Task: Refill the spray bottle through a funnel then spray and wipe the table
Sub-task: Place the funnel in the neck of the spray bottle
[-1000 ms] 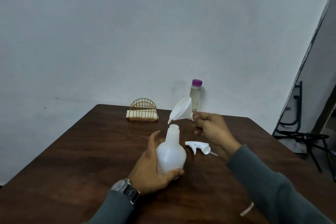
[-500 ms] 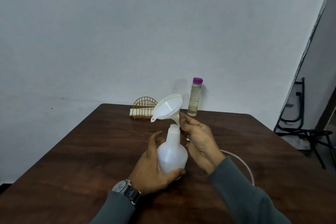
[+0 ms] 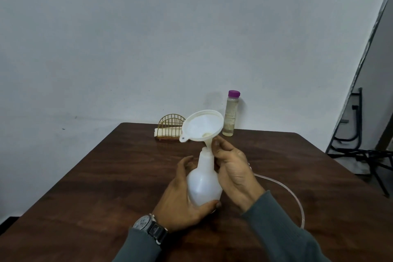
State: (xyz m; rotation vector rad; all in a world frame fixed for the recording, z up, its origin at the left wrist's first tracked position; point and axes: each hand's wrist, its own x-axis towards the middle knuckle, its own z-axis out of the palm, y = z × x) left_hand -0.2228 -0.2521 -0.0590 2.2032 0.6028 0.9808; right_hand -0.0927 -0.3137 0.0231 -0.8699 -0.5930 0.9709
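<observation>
The white spray bottle (image 3: 203, 185), its top off, stands on the dark wooden table (image 3: 102, 180). My left hand (image 3: 180, 195) grips its round body from the left. A white funnel (image 3: 203, 125) sits tilted with its spout at the bottle's neck. My right hand (image 3: 231, 168) pinches the funnel's stem. A clear refill bottle with a purple cap (image 3: 230, 112) stands at the table's far edge by the wall. The sprayer's clear tube (image 3: 293, 195) curves out from behind my right forearm; the sprayer head is hidden.
A gold wire holder with folded white napkins (image 3: 169, 129) stands at the far edge, left of the funnel. A grey wall rises just behind the table. Black metal chair legs (image 3: 361, 153) stand on the floor to the right.
My right hand carried the funnel from beside the refill bottle leftward over the spray bottle and lowered its spout to the neck. My left hand kept hold of the bottle.
</observation>
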